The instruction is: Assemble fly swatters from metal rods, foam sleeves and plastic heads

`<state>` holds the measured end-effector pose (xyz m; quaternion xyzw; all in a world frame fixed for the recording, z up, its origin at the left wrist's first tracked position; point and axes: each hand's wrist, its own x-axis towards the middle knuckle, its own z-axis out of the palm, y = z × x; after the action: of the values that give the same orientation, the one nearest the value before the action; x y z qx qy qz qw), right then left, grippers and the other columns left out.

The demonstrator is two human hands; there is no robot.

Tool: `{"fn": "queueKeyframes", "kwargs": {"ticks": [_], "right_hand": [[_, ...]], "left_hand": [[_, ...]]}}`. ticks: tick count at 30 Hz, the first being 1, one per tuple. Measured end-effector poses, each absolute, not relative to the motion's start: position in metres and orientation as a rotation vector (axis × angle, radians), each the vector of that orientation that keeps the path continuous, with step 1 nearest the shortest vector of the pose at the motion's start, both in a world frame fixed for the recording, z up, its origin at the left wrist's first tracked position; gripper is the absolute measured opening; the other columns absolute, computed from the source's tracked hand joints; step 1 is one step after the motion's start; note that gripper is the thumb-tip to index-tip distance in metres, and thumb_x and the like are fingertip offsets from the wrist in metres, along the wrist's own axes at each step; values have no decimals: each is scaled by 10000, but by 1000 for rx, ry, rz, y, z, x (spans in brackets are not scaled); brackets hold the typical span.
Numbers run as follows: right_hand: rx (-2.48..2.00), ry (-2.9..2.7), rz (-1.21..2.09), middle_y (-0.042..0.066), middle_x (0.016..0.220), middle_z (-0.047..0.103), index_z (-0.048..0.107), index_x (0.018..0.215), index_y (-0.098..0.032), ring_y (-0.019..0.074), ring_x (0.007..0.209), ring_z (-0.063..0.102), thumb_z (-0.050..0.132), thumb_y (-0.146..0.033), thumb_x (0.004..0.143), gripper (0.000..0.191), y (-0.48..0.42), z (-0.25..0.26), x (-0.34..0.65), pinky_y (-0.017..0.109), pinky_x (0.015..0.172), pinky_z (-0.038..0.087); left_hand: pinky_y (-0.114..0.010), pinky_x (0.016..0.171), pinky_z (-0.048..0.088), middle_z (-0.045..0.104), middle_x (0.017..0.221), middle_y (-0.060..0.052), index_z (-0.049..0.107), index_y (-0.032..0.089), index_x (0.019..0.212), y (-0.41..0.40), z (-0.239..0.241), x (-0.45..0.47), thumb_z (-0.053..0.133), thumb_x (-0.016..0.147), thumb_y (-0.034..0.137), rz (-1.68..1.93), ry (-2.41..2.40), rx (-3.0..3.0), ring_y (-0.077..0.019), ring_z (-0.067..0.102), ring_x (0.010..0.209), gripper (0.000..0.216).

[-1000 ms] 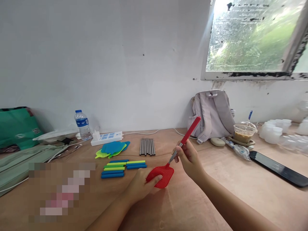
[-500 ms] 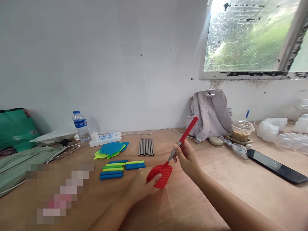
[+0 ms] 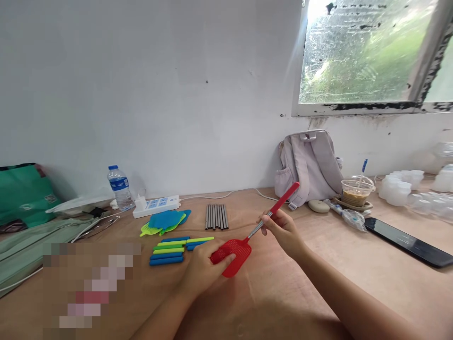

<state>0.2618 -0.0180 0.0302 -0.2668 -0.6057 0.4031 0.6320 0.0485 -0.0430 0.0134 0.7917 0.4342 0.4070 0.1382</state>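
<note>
I hold a small red fly swatter [image 3: 236,251] over the wooden table [image 3: 318,278]. My left hand [image 3: 203,269] is closed on its red mesh head, thumb on top. My right hand [image 3: 283,230] pinches the metal shaft just below the red handle, which points up and to the right. Left of my hands lie blue and green handle sleeves [image 3: 173,249] in rows, with blue and green mesh heads [image 3: 165,221] behind them. A row of metal rods [image 3: 216,216] lies further back.
Along the wall stand a water bottle [image 3: 119,187], a white power strip [image 3: 155,205], a grey backpack [image 3: 311,163] and a plastic drink cup [image 3: 356,193]. A black phone [image 3: 406,242] lies at the right. Green bags [image 3: 24,193] sit at the left.
The swatter has tilted lower: its handle now lies flatter and the shaft looks longer. My right hand has shifted slightly right and down. My left hand keeps its hold on the head.
</note>
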Motion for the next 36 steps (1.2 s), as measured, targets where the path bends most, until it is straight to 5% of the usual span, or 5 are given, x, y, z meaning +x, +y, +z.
{"fn": "queueKeyframes", "kwargs": {"ticks": [9, 20, 26, 31, 36], "right_hand": [[-579, -1080, 1075, -59, 634, 491, 502, 764, -208, 64, 526, 467, 706, -310, 651, 255, 9, 12, 289, 213, 523, 389], [-965, -2154, 1287, -9, 591, 577, 627, 868, -136, 82, 476, 497, 653, -338, 668, 285, 3, -2, 298, 187, 430, 350], [-1127, -2078, 843, -63, 516, 428, 602, 731, -154, 59, 464, 354, 544, -242, 711, 107, 1, 4, 289, 180, 440, 256], [-1735, -1974, 294, -24, 570, 505, 578, 675, -169, 96, 547, 446, 497, -220, 707, 101, 20, 1, 315, 193, 478, 267], [-2075, -1931, 239, 50, 612, 583, 575, 583, -157, 145, 568, 531, 525, -275, 693, 169, 33, -7, 341, 221, 475, 293]], "left_hand": [[-241, 634, 459, 653, 732, -16, 634, 205, 765, -19, 9, 13, 562, 762, 227, 1509, 1158, 2608, -141, 597, 702, 76], [-368, 772, 406, 567, 888, -32, 665, 285, 768, -9, 11, -5, 563, 721, 178, 1826, 1545, 2760, -210, 529, 866, 155], [-365, 814, 432, 477, 1008, -62, 487, 211, 1090, -2, 11, -9, 592, 694, 286, 2047, 1738, 2177, -197, 512, 865, 416], [-357, 758, 448, 457, 944, -41, 514, 195, 948, 11, 4, -21, 566, 671, 295, 1909, 1869, 1913, -160, 506, 739, 298], [-369, 748, 448, 442, 901, -31, 528, 196, 840, 18, -2, -28, 558, 628, 289, 1784, 1982, 1673, -162, 486, 722, 233]]}}
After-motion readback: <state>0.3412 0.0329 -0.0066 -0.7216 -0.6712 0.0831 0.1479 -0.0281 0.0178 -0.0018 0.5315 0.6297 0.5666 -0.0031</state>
